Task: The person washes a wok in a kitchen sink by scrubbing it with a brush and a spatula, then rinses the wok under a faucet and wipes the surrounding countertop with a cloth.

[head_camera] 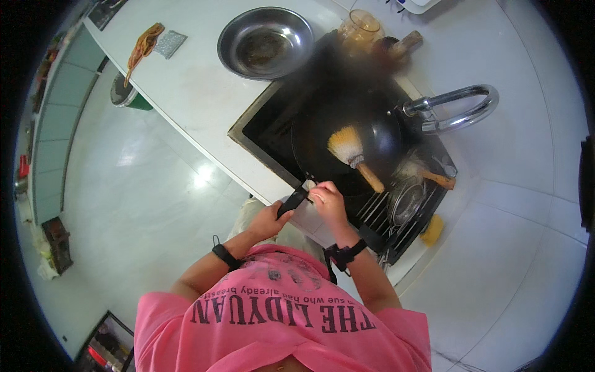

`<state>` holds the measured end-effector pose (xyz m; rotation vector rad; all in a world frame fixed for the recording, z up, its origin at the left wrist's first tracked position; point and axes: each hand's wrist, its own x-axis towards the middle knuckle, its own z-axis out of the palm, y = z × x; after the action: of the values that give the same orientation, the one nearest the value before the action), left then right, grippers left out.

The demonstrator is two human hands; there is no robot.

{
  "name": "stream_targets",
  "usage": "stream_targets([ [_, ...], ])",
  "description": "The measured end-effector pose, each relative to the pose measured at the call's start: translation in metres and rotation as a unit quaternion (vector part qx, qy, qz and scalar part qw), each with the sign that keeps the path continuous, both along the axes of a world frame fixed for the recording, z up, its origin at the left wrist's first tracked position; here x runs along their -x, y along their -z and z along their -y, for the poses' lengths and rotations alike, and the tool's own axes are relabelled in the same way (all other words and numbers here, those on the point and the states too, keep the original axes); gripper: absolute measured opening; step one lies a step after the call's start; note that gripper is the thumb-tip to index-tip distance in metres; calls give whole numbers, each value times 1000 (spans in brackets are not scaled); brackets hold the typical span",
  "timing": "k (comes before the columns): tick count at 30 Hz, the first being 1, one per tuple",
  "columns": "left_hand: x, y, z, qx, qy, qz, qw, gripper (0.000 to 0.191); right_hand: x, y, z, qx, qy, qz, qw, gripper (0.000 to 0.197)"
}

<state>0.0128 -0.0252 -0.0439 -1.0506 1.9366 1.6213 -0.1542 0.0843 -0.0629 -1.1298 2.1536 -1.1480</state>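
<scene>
My left hand (270, 220) is closed around the black handle (293, 202) of a dark wok (320, 172), which sits over the sink. Close by, my right hand (331, 204) pinches a pale, cloth-like piece (311, 185) against the handle where it joins the wok; the fingers hide most of that piece. A scrubbing brush (355, 158) with yellowish-white bristles and a wooden handle lies inside the wok, its handle pointing toward me. A dark haze blurs the wok's far side.
A chrome faucet (465, 104) arches at the right. Beside the wok, a wire strainer (407, 204) rests on a black rack (372, 207), near a yellow sponge (432, 230). A steel pan (265, 44), a glass jar (362, 25) and an orange cloth (143, 45) lie farther back on the counter (195, 97).
</scene>
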Motion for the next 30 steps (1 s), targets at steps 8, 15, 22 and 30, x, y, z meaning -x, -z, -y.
stream_targets([
  [8,-10,15,0,25,11,-43,999,51,-9,-6,11,8,58,11,998,9],
  [15,-5,9,1,-25,-19,-37,999,48,6,-37,-13,-25,61,85,994,12],
  [22,-2,14,-1,-36,-35,-48,998,47,-7,9,19,62,39,-15,997,19],
  [30,-6,12,0,-31,-42,-48,997,45,-10,-7,7,14,-68,-117,991,34],
])
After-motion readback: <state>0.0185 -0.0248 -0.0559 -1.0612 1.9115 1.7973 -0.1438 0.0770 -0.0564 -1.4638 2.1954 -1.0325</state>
